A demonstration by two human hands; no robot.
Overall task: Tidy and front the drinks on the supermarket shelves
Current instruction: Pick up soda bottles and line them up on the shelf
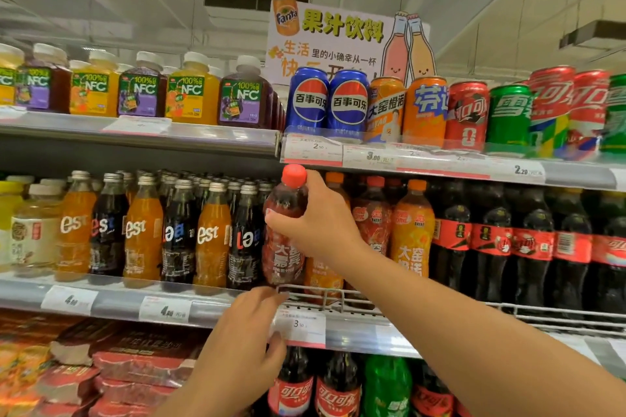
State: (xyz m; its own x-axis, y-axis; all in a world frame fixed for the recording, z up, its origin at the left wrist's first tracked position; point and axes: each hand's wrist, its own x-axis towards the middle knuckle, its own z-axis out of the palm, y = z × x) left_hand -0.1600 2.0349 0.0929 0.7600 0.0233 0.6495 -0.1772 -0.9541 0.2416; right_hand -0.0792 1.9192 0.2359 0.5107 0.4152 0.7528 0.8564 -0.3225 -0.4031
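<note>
Supermarket shelving fills the view under a pale ceiling; three tiers of drinks run from left to right. On the top shelf (142,137), juice bottles (189,91) with white caps stand along the left part, and cans (386,108) in blue, orange, red and green line the right part behind clear price strips; a Fanta sign (325,41) rises behind the cans. On the middle shelf (111,294), glass bottles (142,230) of orange and dark drink stand in ranks at the left; dark cola bottles (491,240) fill the right end behind a wire rail (325,294). Between them, the right hand (321,217) reaches in from the lower right; its grip is clamped round the neck and shoulder of a red-capped bottle (284,254), which stands upright at the shelf's front edge, just beside the glass bottles and in front of the orange-capped bottles (411,230). The left hand (244,345) rises from below, its grip apart and holding nothing, fingers relaxed, fingertips near the left end of the wire rail and just beside a white price tag (301,328) on the shelf's front edge. Below, red packs (135,366) lie at the left; cola and green bottles (338,393) stand at the right.
</note>
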